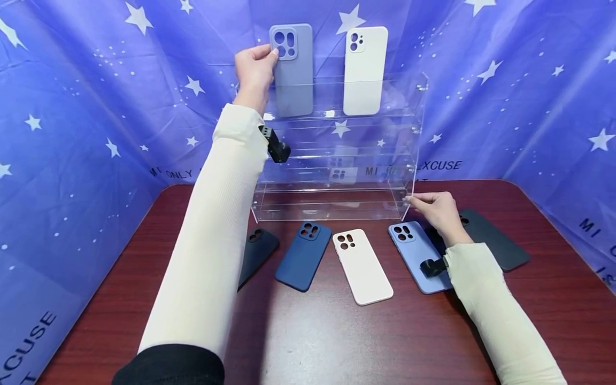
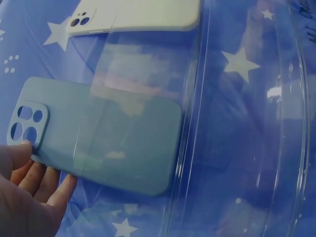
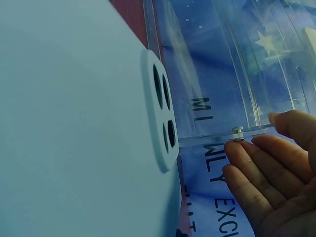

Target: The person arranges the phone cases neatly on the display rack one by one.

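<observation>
A clear acrylic display rack (image 1: 337,214) with several tiers stands at the back of the table. In its top tier a grey-blue phone case (image 1: 294,75) stands upright, its lower part behind the clear front lip. My left hand (image 1: 255,72) pinches that case at its upper left edge, the thumb beside the camera cutouts, as the left wrist view also shows. Low on the rack's right side, my right hand (image 1: 439,213) grips the side panel (image 3: 207,140) between thumb and fingers. A white phone case (image 1: 366,72) stands in the same tier, to the right.
On the table in front of the rack lie a dark case (image 1: 257,254), a navy case (image 1: 304,256), a cream case (image 1: 363,267), a light blue case (image 1: 415,262) under my right wrist, and a dark green-grey case (image 1: 498,240). A starry blue curtain (image 1: 544,107) hangs behind.
</observation>
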Motion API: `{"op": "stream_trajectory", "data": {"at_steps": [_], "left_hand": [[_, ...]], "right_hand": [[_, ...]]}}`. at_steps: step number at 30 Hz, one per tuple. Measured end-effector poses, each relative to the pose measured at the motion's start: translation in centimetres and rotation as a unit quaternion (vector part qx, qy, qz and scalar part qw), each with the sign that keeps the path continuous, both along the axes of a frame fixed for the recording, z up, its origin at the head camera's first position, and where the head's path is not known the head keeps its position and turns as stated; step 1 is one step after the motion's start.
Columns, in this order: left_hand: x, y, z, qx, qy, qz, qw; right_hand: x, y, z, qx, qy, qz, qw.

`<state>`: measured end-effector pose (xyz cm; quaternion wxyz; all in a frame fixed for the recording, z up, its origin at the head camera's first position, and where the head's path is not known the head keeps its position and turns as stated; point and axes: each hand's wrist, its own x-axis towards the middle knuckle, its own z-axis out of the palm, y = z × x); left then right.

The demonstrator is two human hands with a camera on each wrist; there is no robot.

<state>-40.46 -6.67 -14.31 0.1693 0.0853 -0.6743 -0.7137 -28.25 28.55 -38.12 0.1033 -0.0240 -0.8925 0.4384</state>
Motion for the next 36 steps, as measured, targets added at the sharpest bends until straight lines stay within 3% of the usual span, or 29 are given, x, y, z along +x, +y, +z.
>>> {"op": "stream_trajectory", "data": {"at_steps": [7,12,18,23,28,33,36], "left_hand": [[-0.2,-0.1,-0.2,-0.038,0.008,0.015,0.9991],[0.0,-0.2,-0.2,-0.035,0.0,0.015,0.9993],[0.8,-0.9,-0.1,-0.032,0.018,0.004,0.9993],[2.4,-2.0,-0.6,-0.012,0.031,-0.011,0.9994],[4.4,-3.6,-2.2,-0.013,0.06,-0.038,0.9974],[7.1,-5.1,-4.4,-0.061,0.064,-0.078,0.993],[8.7,-6.0,-6.0,-0.112,0.056,-0.102,0.9868]], "right_hand": [[-0.1,-0.1,-0.2,-0.003,0.006,-0.001,1.0],[-0.2,-0.3,-0.1,-0.004,0.009,0.007,1.0],[-0.2,-0.2,-0.1,0.001,0.004,-0.002,1.0],[-0.1,-0.2,-0.1,0.009,0.001,0.004,1.0],[0.0,-0.1,-0.2,0.011,-0.002,0.001,1.0],[-0.1,0.0,-0.2,0.024,-0.001,-0.005,1.0],[-0.1,-0.1,-0.2,0.027,0.002,-0.005,1.0]]}}
